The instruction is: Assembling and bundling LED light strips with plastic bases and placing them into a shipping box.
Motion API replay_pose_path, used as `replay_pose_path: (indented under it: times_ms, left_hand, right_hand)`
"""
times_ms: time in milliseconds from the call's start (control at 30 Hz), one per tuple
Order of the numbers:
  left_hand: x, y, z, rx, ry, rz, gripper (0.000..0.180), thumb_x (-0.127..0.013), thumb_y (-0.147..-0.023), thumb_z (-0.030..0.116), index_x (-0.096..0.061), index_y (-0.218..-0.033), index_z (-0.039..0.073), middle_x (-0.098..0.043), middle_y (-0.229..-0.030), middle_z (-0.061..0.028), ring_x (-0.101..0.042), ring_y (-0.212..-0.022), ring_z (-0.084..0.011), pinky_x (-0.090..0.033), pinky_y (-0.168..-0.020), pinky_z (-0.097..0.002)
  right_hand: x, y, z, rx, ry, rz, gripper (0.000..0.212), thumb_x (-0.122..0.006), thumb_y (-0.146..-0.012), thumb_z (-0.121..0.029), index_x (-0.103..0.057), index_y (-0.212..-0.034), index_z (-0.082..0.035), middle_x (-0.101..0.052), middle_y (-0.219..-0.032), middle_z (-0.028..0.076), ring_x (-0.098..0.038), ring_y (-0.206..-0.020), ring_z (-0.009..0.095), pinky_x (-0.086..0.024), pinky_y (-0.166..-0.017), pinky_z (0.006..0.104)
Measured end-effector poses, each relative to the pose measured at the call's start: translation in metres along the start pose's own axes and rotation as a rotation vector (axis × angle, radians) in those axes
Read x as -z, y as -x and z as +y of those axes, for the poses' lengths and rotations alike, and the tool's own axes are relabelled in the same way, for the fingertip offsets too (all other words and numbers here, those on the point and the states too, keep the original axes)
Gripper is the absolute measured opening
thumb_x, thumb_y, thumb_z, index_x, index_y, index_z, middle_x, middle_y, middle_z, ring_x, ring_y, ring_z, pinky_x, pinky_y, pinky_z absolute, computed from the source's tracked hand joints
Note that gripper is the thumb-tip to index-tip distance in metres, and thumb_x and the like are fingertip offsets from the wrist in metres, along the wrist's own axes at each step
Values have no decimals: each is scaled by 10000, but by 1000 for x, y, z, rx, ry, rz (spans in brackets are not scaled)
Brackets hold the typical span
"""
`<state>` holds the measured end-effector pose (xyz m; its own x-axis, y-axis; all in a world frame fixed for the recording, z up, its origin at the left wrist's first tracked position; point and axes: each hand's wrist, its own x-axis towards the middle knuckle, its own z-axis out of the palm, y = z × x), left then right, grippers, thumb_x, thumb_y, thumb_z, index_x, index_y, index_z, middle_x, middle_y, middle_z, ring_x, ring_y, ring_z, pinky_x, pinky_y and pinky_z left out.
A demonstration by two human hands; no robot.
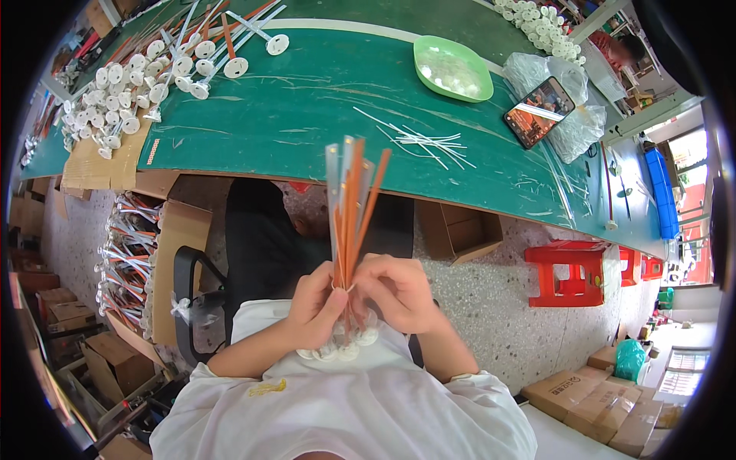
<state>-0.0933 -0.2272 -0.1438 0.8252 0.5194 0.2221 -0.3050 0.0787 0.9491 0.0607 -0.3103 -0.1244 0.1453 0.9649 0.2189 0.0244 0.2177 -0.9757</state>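
A bundle of flat orange and clear strips [349, 222] stands upright in front of my chest, its white round discs [345, 351] at the lower end. Closed around the bundle is my left hand [316, 307], with the thumb across its front. My right hand [399, 291] is pinched close against the other side. A thin white tie [341, 287] crosses the strips between my fingers, partly hidden by them. Loose white ties [429, 144] lie scattered on the green table beyond the bundle.
The green table [291, 100] bears a pile of disc-ended strips [115, 103], a light-green tray [452, 69], a phone [539, 112] and clear plastic bags [583, 130]. A filled carton [180, 268] stands at left. Red stools [565, 274] are at right.
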Motion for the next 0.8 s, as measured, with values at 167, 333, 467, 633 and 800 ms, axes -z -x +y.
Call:
replay_pose_path:
  times_ms: [167, 333, 467, 633, 800]
  left_hand:
    - [-2, -1, -7, 70, -317, 168, 162, -439, -1007, 174, -485, -988, 19, -610, -724, -48, -589, -613, -88, -470, -552, -219]
    - [4, -1, -22, 297, 66, 330, 167, -428, -1017, 188, -474, -986, 30, -564, -697, -30, -557, -602, -80, -472, -570, -219]
    - [0, -2, -10, 246, 142, 234, 177, -410, -1024, 206, -453, -1003, 36, -550, -712, -39, -557, -600, -90, -492, -606, -232]
    - [1, 0, -12, 202, 194, 178, 205, -393, -1030, 212, -456, -1073, 23, -538, -680, -36, -553, -583, -92, -514, -659, -261]
    - [6, 1, -10, 228, 134, 154, 241, -400, -1032, 261, -466, -1058, 30, -564, -788, -28, -549, -673, -81, -485, -646, -238]
  right_hand:
    - [-36, 14, 19, -15, 99, 444, 75, -521, -911, 78, -506, -980, 52, -597, -793, 103, -577, -602, 100, -479, -514, 255]
    - [-42, 6, -8, 342, 589, 353, 142, -583, -835, 98, -493, -858, -9, -542, -596, 88, -524, -499, 148, -403, -459, 254]
    - [-31, 7, 1, 201, 177, 538, 126, -544, -857, 120, -480, -859, 12, -592, -843, 128, -580, -673, 134, -429, -527, 224]
    - [-13, 10, 7, 96, 323, 469, 153, -592, -828, 125, -538, -957, 62, -593, -918, 128, -587, -723, 115, -468, -563, 207]
    - [-20, 7, 4, 76, 410, 409, 241, -738, -718, 49, -633, -931, 8, -641, -859, 106, -576, -629, 112, -410, -453, 217]
